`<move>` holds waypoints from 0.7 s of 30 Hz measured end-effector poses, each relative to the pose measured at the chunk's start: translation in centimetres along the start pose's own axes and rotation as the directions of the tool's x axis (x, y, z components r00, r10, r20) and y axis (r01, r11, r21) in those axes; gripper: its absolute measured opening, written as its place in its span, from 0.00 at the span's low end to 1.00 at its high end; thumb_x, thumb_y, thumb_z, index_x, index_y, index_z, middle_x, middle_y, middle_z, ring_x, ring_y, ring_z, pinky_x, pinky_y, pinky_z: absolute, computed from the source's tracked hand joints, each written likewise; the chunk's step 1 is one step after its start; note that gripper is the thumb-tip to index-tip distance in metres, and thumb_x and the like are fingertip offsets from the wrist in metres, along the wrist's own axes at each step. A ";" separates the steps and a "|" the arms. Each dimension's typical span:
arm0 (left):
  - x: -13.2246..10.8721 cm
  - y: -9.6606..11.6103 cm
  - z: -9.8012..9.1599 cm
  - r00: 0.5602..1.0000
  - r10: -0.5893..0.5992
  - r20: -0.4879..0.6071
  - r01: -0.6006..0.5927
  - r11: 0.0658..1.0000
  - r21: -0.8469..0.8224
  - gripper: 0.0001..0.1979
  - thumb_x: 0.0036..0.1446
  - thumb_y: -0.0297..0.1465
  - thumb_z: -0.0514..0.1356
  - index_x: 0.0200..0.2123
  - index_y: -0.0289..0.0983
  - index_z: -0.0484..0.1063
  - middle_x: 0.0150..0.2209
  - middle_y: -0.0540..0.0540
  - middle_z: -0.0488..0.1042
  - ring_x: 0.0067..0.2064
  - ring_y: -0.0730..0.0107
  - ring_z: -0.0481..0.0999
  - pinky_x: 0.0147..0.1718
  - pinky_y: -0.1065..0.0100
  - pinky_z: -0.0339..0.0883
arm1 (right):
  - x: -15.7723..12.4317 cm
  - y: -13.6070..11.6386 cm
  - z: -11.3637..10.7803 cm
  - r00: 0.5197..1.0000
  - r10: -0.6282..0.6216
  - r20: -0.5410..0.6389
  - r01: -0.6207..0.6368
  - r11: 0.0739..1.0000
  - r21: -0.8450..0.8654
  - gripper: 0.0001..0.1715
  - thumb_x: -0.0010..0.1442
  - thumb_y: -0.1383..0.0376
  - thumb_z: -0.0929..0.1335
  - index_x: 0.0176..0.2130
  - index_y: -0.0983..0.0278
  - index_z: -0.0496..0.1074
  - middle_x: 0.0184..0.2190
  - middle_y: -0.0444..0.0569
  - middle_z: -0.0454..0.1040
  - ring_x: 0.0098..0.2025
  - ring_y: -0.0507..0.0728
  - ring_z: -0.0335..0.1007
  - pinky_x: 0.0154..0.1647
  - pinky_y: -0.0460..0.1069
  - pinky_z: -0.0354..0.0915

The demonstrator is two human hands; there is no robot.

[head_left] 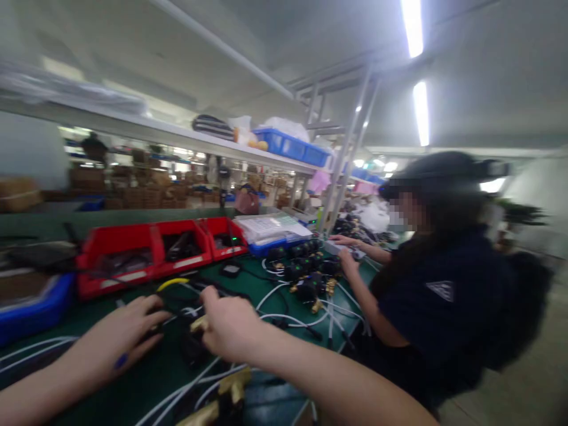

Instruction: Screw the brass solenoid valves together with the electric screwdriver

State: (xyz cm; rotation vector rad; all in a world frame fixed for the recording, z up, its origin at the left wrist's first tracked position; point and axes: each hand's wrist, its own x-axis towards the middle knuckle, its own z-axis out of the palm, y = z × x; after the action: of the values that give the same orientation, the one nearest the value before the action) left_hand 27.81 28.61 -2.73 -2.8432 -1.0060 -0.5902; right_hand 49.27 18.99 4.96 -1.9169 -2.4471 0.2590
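My left hand (116, 332) is over the green bench at the left, its fingers curled and pinched around something small that blur hides. To its right, my right hand (231, 324) is closed on a black-bodied valve (191, 346) with a brass fitting showing by the fingertips. White cables (195, 387) run beneath my right forearm. A second brass valve (235, 384) lies at the near edge. Beyond the hands are a yellow cable piece (174, 283) and tangled black leads.
Red bins (116, 283) holding dark parts line the back, beside a blue tray (268, 247) under papers. Several black-and-brass valves (306, 287) with white cables crowd the right side. A co-worker (444, 296) works close by there. Another blue tray (35, 316) stands at left.
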 end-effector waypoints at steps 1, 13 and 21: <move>-0.4 0.6 -0.9 0.995 -0.006 0.099 0.001 0.999 0.047 0.14 0.59 0.31 0.55 0.46 0.46 0.77 0.48 0.44 0.75 0.48 0.57 0.75 0.49 0.56 0.70 | -0.3 0.2 -0.4 0.999 0.009 -0.044 -0.008 1.000 0.007 0.29 0.62 0.64 0.66 0.59 0.70 0.56 0.44 0.55 0.73 0.45 0.63 0.74 0.45 0.58 0.73; -0.6 3.3 -1.8 0.965 -0.107 0.241 0.082 0.991 0.110 0.16 0.60 0.38 0.63 0.51 0.42 0.75 0.52 0.39 0.69 0.54 0.49 0.68 0.49 0.52 0.66 | 1.0 2.2 4.3 0.984 0.076 0.163 -0.081 0.996 0.025 0.14 0.64 0.61 0.69 0.31 0.69 0.70 0.29 0.46 0.70 0.34 0.51 0.66 0.43 0.50 0.67; -0.9 2.2 -1.4 0.978 -0.028 0.206 0.022 0.999 0.031 0.14 0.59 0.34 0.64 0.49 0.37 0.76 0.51 0.39 0.70 0.51 0.55 0.69 0.51 0.58 0.68 | 2.8 6.0 1.5 0.911 -0.236 0.338 0.038 0.864 0.502 0.26 0.55 0.47 0.66 0.28 0.68 0.72 0.23 0.46 0.67 0.24 0.51 0.62 0.25 0.44 0.59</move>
State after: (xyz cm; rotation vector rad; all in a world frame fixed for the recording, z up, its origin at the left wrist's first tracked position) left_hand 28.04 26.04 -1.61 -2.9168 -1.0708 -0.2838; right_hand 54.21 22.94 2.34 -1.5704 -2.3874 1.2317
